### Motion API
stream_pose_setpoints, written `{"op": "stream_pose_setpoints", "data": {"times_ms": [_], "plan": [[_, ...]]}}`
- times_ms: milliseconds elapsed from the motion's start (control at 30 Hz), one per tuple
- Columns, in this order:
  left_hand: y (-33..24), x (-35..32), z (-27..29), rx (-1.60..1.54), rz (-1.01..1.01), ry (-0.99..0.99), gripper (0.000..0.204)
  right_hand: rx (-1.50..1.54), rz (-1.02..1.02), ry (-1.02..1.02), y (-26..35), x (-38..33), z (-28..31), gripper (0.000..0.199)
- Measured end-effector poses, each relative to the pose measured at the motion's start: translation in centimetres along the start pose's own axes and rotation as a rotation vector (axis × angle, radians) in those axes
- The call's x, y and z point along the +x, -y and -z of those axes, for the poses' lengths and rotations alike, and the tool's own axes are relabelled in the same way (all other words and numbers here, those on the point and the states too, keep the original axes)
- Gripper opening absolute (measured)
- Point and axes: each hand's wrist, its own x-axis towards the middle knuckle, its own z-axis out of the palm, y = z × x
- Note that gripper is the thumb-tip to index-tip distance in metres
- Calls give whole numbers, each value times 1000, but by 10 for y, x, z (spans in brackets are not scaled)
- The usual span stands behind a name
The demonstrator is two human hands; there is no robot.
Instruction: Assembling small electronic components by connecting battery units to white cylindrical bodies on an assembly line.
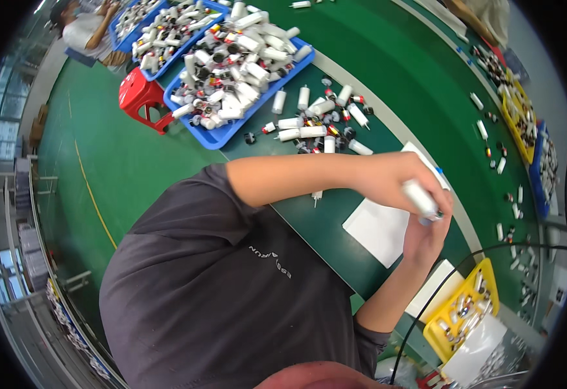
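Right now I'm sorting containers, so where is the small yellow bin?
In the head view the small yellow bin sits at lower right on the green table, below the hands holding a white tube, beside white paper.

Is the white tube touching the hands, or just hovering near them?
Touching. The head view shows the white tube clasped between the left hand and the right hand, with fingers wrapped around it.

Two bare hands show: a left hand and a right hand. One white plastic tube sits between them. Two blue plastic trays appear, a nearer tray and a farther tray, each heaped with too many white tubes to count. Two yellow plastic bins show, one close and one far. One red plastic stool stands on the floor. One white paper sheet lies on the green table.
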Motion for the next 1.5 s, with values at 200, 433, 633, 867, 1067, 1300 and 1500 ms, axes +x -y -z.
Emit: {"op": "stream_pose_setpoints", "data": {"times_ms": [200,433,633,867,1067,1300,1500], "plan": [[-98,-130,137,956,-135,-552,26,-321,-52,-274,-4,-4,23,11],[-74,-334,227,1396,815,-1039,27,-308,-22,-235,-10,3,22,7],[-79,-297,203,1022,347,-1244,31,-404,24,-331,6,-5,37,6],[-73,-188,92,1410,538,-389,22,-451,76,-416,20,-12,52,4],[-46,-199,80,1642,741,-106,25,-467,68,-443,8,-16,56,5],[-42,-186,69,1724,847,-180,23,-481,49,-431,10,-17,38,3],[-59,-194,75,1598,617,-482,15,-503,48,-412,11,-17,44,3]]}}
